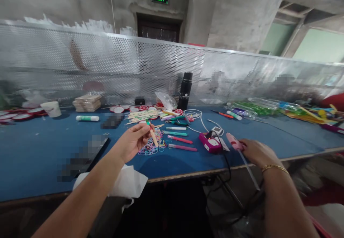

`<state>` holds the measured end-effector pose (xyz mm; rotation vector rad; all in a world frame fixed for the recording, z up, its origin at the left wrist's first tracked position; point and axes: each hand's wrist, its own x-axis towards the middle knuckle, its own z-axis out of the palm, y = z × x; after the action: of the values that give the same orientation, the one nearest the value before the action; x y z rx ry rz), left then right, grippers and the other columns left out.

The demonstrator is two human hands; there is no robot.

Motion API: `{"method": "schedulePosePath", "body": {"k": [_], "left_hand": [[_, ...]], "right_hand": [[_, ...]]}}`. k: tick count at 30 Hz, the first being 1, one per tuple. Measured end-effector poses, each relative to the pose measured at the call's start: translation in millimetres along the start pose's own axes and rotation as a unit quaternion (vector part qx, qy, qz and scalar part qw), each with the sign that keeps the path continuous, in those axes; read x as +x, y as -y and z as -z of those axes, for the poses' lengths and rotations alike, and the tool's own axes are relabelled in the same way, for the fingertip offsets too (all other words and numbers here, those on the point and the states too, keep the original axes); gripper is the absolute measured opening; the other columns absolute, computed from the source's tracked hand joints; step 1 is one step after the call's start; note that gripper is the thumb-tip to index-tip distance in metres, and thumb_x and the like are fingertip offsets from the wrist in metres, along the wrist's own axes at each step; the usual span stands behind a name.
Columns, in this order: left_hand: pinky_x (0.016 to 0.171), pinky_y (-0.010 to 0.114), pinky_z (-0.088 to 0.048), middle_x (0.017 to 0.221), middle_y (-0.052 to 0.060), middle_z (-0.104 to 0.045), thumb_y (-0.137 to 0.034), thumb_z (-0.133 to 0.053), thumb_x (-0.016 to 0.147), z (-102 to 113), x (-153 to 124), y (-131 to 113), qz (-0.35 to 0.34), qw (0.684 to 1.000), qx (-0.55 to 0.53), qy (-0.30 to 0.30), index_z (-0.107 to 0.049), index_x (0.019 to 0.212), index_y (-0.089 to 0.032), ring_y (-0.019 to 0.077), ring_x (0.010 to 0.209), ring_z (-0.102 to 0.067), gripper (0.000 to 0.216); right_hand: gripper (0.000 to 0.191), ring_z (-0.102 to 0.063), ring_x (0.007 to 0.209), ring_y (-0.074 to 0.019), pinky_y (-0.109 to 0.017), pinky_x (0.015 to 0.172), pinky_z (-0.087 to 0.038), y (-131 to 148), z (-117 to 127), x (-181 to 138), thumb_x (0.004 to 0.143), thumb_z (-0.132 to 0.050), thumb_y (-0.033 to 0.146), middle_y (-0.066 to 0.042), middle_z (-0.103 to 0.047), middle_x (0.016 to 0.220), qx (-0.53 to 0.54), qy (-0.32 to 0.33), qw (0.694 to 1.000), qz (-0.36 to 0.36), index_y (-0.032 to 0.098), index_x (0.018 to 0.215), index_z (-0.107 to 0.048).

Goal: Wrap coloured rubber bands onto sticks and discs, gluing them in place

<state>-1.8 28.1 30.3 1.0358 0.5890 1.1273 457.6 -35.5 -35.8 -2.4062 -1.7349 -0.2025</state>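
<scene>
My left hand point(134, 140) is closed in a pinch around a wooden craft stick point(154, 137) with a green upper end, held tilted above the table. Below the stick lies a pile of small coloured rubber bands point(147, 150). At the right, near the table's front edge, my right hand point(257, 154) grips a pink hot glue gun point(233, 142). A clear glue stick point(249, 171) juts from the gun's back, down past the edge. Left of the gun sits a magenta power strip point(211, 143) with a plug in it.
Several markers point(180, 139) lie mid-table before a heap of wooden sticks point(142, 114). A black bottle point(185, 91) stands against the perforated metal screen point(120, 66). At left are a paper cup point(51, 109), a glue tube point(87, 118) and a dark tablet-like object point(92, 157). White paper point(131, 182) hangs at the front edge.
</scene>
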Motion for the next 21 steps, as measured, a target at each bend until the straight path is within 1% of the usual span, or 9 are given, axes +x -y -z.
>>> {"method": "schedulePosePath", "body": {"k": [4,7,9,11,13,15,18,19,21], "left_hand": [[0.051,0.011,-0.046,0.077,0.004,-0.063,-0.027,-0.083,0.071,1,-1,1,0.01,1.0,0.012,0.009,-0.074,0.082,-0.012,0.0047,0.061,-0.053,0.02],[0.052,0.012,-0.046,0.078,0.004,-0.064,-0.028,-0.082,0.072,0,-3,1,0.011,1.0,0.023,0.016,-0.074,0.081,-0.013,0.0042,0.06,-0.052,0.019],[0.053,0.013,-0.046,0.081,0.005,-0.065,-0.029,-0.08,0.074,-1,-4,0,0.012,0.999,0.034,0.028,-0.074,0.081,-0.012,0.0037,0.059,-0.051,0.019],[0.056,0.015,-0.047,0.085,0.006,-0.067,-0.03,-0.081,0.073,-3,-5,-1,0.012,0.998,0.041,0.041,-0.074,0.081,-0.013,0.005,0.062,-0.054,0.02],[0.064,0.019,-0.051,0.092,0.008,-0.068,-0.032,-0.082,0.071,-3,-7,-1,0.012,0.998,0.038,0.054,-0.075,0.082,-0.015,0.0096,0.073,-0.061,0.022],[0.072,0.023,-0.053,0.103,0.01,-0.068,-0.034,-0.084,0.069,-4,-9,-2,0.014,0.996,0.031,0.079,-0.075,0.082,-0.016,0.0157,0.089,-0.065,0.024],[0.078,0.025,-0.052,0.114,0.011,-0.066,-0.035,-0.083,0.069,-3,-12,-3,0.022,0.991,0.04,0.123,-0.074,0.078,-0.016,0.0201,0.102,-0.064,0.023],[0.078,0.025,-0.052,0.114,0.011,-0.066,-0.034,-0.083,0.069,-3,-12,-3,0.029,0.989,0.049,0.134,-0.074,0.077,-0.015,0.0199,0.102,-0.064,0.022],[0.079,0.024,-0.051,0.11,0.011,-0.067,-0.033,-0.085,0.068,-4,-14,-3,0.047,0.985,0.064,0.151,-0.075,0.075,-0.014,0.018,0.098,-0.064,0.023]], "right_hand": [[0.038,-0.069,0.094,-0.0302,-0.034,0.071,-0.044,-7,1,10,0.083,-0.053,0.045,-0.012,-0.074,0.106,0.028,0.023,0.999,-0.019,0.022,0.105,-0.074],[0.043,-0.068,0.099,-0.0328,-0.037,0.076,-0.047,-12,3,8,0.077,-0.062,0.044,-0.013,-0.073,0.112,0.045,0.015,0.999,-0.016,0.021,0.111,-0.073],[0.04,-0.067,0.099,-0.0342,-0.04,0.079,-0.047,-5,9,-1,0.077,-0.063,0.042,-0.015,-0.073,0.111,0.047,-0.039,0.998,-0.008,0.02,0.109,-0.074],[0.038,-0.065,0.102,-0.033,-0.042,0.087,-0.045,20,20,-18,0.082,-0.059,0.044,-0.016,-0.072,0.11,0.091,-0.143,0.985,0.011,0.02,0.107,-0.075],[0.035,-0.066,0.096,-0.0276,-0.041,0.086,-0.047,63,33,-40,0.087,-0.054,0.045,-0.011,-0.073,0.104,0.229,-0.214,0.948,0.053,0.022,0.103,-0.075],[0.032,-0.066,0.092,-0.0231,-0.037,0.084,-0.049,117,46,-61,0.086,-0.058,0.046,-0.008,-0.074,0.099,0.418,-0.216,0.877,0.103,0.021,0.096,-0.076],[0.029,-0.066,0.083,-0.0188,-0.033,0.076,-0.052,195,59,-81,0.086,-0.062,0.044,-0.005,-0.074,0.088,0.576,-0.061,0.797,0.173,0.02,0.092,-0.076],[0.027,-0.066,0.082,-0.018,-0.032,0.074,-0.052,215,62,-83,0.086,-0.063,0.042,-0.005,-0.074,0.088,0.609,-0.034,0.771,0.183,0.02,0.095,-0.076],[0.025,-0.066,0.084,-0.017,-0.031,0.074,-0.053,244,67,-79,0.084,-0.065,0.04,-0.005,-0.074,0.092,0.654,-0.04,0.729,0.198,0.02,0.094,-0.075]]}}
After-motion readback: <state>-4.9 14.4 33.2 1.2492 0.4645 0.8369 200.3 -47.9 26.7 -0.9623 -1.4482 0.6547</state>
